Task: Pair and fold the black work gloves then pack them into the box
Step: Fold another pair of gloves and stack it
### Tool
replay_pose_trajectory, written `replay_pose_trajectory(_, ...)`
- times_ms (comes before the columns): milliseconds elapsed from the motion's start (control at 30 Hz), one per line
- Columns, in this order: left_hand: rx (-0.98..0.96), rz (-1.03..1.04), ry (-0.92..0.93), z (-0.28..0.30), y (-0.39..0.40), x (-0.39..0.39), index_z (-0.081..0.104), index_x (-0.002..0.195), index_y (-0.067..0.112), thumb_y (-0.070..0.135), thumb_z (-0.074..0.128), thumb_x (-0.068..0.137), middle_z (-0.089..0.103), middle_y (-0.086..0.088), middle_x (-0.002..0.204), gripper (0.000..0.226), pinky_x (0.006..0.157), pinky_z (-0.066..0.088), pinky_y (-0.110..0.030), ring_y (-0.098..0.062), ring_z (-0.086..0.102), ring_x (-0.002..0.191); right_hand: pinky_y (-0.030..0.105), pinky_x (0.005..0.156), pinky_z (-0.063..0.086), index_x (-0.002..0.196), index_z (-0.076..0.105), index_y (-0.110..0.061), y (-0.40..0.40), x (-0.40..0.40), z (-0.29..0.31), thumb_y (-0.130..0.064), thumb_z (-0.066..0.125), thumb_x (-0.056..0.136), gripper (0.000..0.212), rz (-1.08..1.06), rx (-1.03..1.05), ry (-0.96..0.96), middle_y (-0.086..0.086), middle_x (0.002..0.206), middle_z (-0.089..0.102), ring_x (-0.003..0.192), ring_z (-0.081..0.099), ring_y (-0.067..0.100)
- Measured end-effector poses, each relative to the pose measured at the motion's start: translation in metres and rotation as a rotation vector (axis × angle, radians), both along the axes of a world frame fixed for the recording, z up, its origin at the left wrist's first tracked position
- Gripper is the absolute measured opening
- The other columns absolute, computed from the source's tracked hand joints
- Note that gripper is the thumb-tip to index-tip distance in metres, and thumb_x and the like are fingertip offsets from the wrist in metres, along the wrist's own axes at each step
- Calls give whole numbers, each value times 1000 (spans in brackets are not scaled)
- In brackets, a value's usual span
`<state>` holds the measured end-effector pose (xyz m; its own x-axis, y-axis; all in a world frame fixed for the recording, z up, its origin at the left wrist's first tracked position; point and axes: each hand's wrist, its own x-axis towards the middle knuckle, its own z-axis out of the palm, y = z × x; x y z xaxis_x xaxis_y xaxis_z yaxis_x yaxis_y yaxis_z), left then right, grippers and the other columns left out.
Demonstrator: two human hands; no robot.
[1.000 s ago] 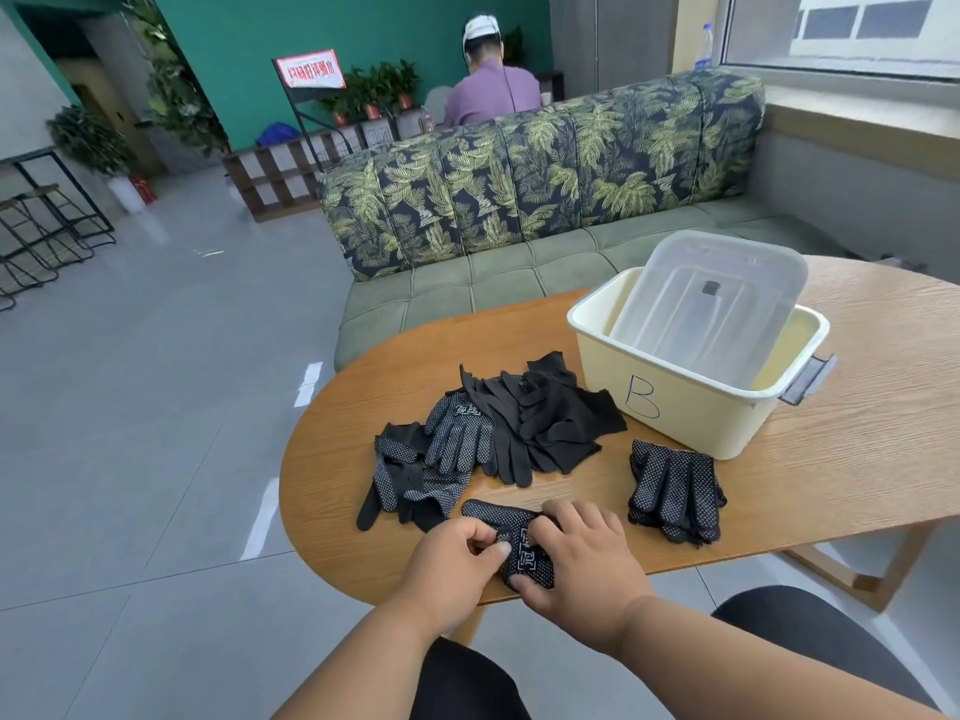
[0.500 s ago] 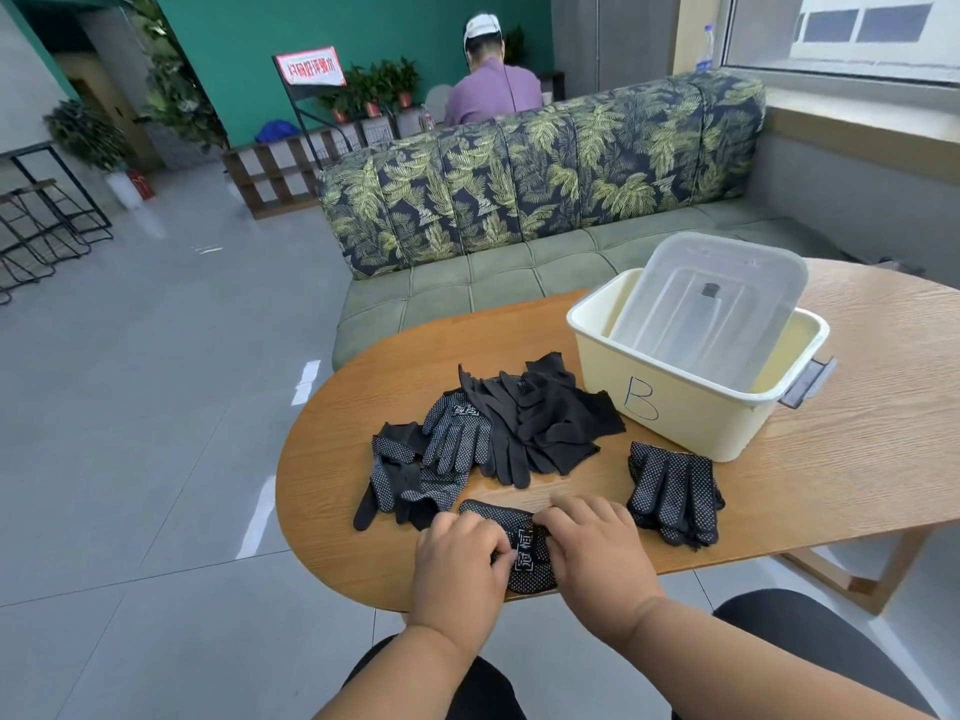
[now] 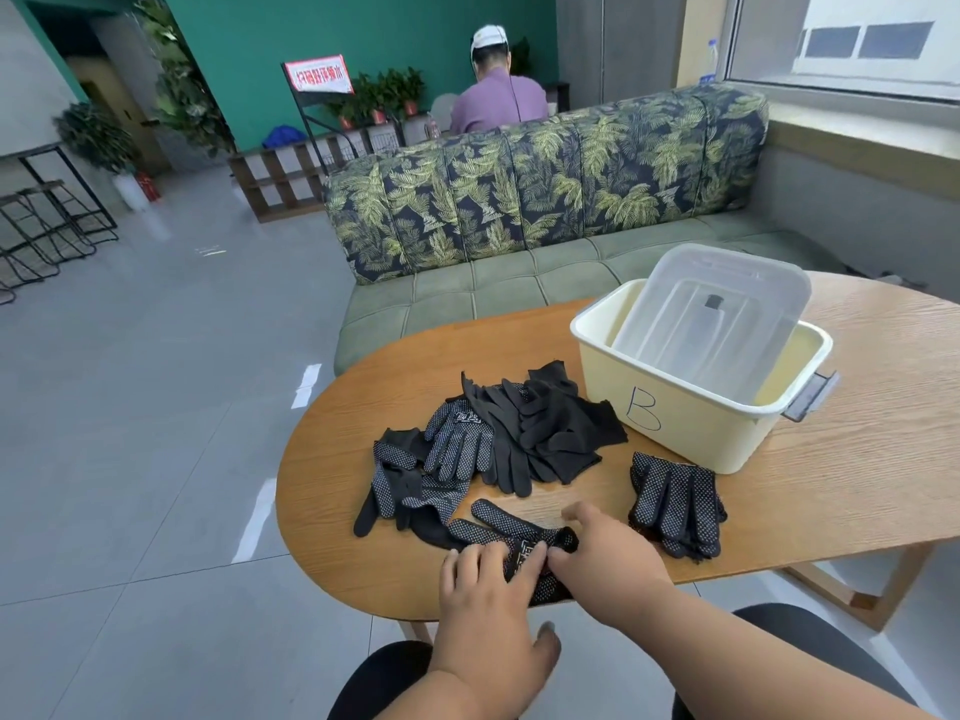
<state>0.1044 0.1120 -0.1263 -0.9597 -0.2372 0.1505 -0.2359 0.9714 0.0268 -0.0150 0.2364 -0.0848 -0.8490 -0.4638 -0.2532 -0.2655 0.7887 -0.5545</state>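
Gloves, black, dotted-palm pair point(image 3: 514, 543) at near edge of worktop point(image 3: 857, 485), fingers pointing left, cuffs under both hands. Left hand point(image 3: 488, 600) flat on top, fingers point(image 3: 483, 556) spread and pressing, not curled round anything. Right hand point(image 3: 605, 548) at cuff end, fingertips point(image 3: 558, 553) touching fabric; pinch or mere press: cannot tell. Loose heap of unsorted gloves point(image 3: 498, 444) just beyond, dotted ones to left, plain black ones to right. One finished folded pair point(image 3: 675, 504) to right, near but apart from box. Box point(image 3: 691, 418), cream, marked "B", further right and back; clear lid point(image 3: 717, 314) standing tilted inside it; no gloves visible within, though floor mostly hidden. Handling judgement: thin knit, light, limp, no stiffness to hold a fold unaided; rubber dots likely grippy against wood and against each other, so sliding to align probably resisted, lifting better. Best hold probably at cuff band, both layers together, other hand flattening finger end before doubling over. Risk: layers shifting apart, fold springing open on release. Progress judged early: one pair done, most unsorted.
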Motion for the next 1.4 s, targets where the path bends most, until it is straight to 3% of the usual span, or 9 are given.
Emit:
replay_pose_trajectory(167, 83, 58, 46, -5, 7, 1, 61, 124, 47, 74, 61, 61, 61, 4, 115, 69, 108, 26, -57, -30, 51, 117, 31, 70, 55, 129, 57, -30, 1, 2, 7, -26, 59, 90, 39, -174, -263, -302, 2, 95, 73, 84, 71, 17)
replay_pose_trajectory(300, 213, 78, 71, -6, 9, -1, 59, 104, 50, 56, 73, 58, 63, 11, 114, 49, 108, 25, -55, -29, 62, 117, 44, 79, 63, 116, 65, -27, -2, 1, 16, -9, 56, 87, 35, -296, -517, -549, 12, 92, 73, 84, 70, 27)
replay_pose_trajectory(400, 279, 71, 162, -10, 6, -2, 58, 99, 45, 41, 69, 66, 66, 16, 115, 35, 110, 22, -52, -29, 64, 120, 37, 68, 49, 110, 67, -29, 0, 0, 22, -9, 54, 88, 33, -296, -571, -543, 8, 82, 67, 73, 59, 22)
replay_pose_trajectory(567, 484, 90, 132, -3, -4, 3, 55, 125, 45, 57, 30, 92, 50, 38, 133, 42, 119, -10, -26, 0, 16, 149, 32, 66, 46, 115, 69, -22, 0, -4, 27, -1, 44, 95, 39, -313, -661, -602, 13, 95, 67, 76, 58, 21)
replay_pose_trajectory(767, 624, 0, 91, -8, -9, 8, 56, 138, 35, 69, 23, 87, 22, 51, 127, 69, 119, -3, -23, 12, 11, 143, 17, 71, 52, 124, 64, -10, 15, 2, 25, 17, 35, 91, 52, -41, -702, -632, 12, 110, 66, 80, 69, 5)
replay_pose_trajectory(900, 632, -51, 100, -9, -17, 8, 57, 126, 38, 67, 28, 93, 37, 50, 124, 52, 116, -14, -14, 26, 4, 138, 33, 83, 59, 117, 70, -31, 21, 2, 6, 7, 50, 74, 61, 104, -598, -470, 7, 112, 74, 91, 71, 16)
replay_pose_trajectory(1100, 615, -53, 81, -8, -30, 0, 53, 104, 40, 62, 36, 96, 50, 28, 121, 29, 127, 4, -45, 2, 39, 133, 27, 72, 56, 101, 71, -30, 23, 4, 10, -3, 64, 83, 33, 141, -457, -301, -5, 92, 75, 77, 64, 4)
replay_pose_trajectory(1233, 611, -71, 101, -10, -36, -2, 60, 112, 33, 62, 39, 97, 52, 25, 120, 39, 127, 6, -48, 3, 41, 130, 15, 74, 51, 95, 71, -27, 21, 3, 7, -9, 68, 91, 19, 124, -482, -294, -8, 88, 74, 79, 62, 0)
replay_pose_trajectory(1400, 559, -59, 111, -6, -36, -5, 59, 104, 34, 61, 40, 98, 51, 24, 106, 33, 125, 15, -44, -3, 47, 114, 25, 85, 55, 96, 70, -30, 17, -2, -1, -20, 69, 95, 10, 130, -472, -278, -11, 92, 75, 88, 67, 4)
